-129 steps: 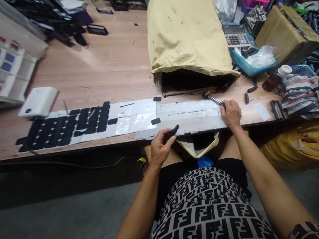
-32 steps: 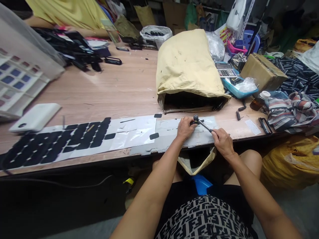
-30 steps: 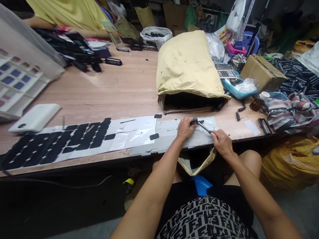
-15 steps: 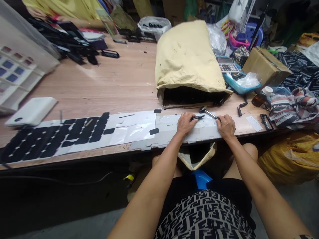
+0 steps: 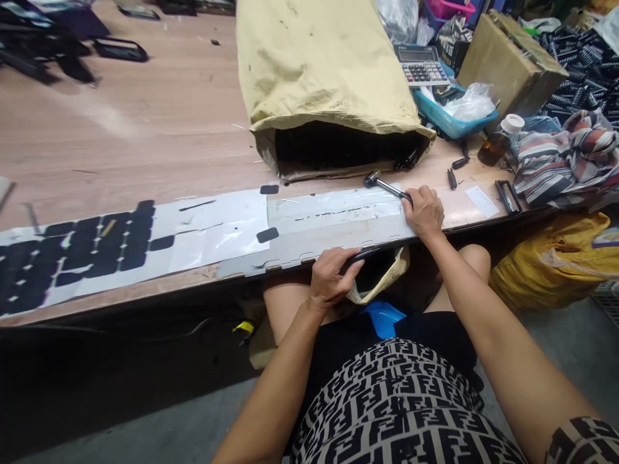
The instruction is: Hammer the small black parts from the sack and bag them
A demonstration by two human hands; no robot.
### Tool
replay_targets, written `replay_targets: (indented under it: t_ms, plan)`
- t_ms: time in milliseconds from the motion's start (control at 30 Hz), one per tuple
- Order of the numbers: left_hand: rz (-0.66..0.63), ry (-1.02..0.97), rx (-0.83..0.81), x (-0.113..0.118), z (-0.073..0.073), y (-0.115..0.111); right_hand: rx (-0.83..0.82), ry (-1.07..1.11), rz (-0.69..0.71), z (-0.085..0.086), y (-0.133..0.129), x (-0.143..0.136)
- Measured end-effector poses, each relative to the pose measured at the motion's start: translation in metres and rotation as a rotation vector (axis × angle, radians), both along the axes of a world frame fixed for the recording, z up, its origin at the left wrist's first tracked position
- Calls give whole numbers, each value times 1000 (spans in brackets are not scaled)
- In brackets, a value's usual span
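My left hand (image 5: 333,276) is closed on a small black piece (image 5: 363,254) at the table's front edge, above the open mouth of a sack (image 5: 400,274). My right hand (image 5: 424,211) grips the dark handle of a small hammer (image 5: 387,185), whose head rests near the large yellow sack. Beneath the hammer lies a grey board (image 5: 333,222) along the table edge. To its left a white sheet (image 5: 217,222) carries rows of black rounded pieces (image 5: 133,240).
A large yellow sack (image 5: 329,71) lies open towards me behind the board. At the right are a calculator (image 5: 420,64), a blue basket (image 5: 457,119), a brown bottle (image 5: 498,143), a cardboard box (image 5: 503,64) and striped cloth (image 5: 556,161).
My left hand has moved from over the board down to the table's front edge with the black piece. My right hand still holds the hammer. The view has shifted down and right.
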State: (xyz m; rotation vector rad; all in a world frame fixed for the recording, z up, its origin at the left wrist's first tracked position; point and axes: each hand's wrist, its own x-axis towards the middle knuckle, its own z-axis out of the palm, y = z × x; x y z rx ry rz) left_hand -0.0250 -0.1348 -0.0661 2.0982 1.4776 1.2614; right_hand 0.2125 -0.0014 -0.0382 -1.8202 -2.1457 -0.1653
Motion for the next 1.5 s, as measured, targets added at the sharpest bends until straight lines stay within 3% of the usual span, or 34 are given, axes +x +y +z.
replay_targets:
  t_ms: [233,467,700,900,1067,1267,1367,1500]
  plan:
    - [53,319,25,15,-18,2,14,-1,-8,-2,1,0]
    - [189,112,-57,30,-43,-18,-4,10,-22,-2,-1,-1]
    - [299,206,-294,29,-43,-27,8,17,-12,-2,1,0]
    - [251,221,-417,28,-33,-24,-9,26,-22,1,-1,-1]
    - [118,96,-218,13,-21,-33,-13,-5,-28,0,0,0]
    - [-135,279,-48,-7,-3,-49,19,-12,-43,-2,1,1]
    - [-238,395,-70,2,-8,-48,24,-10,-51,-1,-1,0]
    - [-290,452,-86,23,-24,-34,21,-13,-56,1,-4,-1]
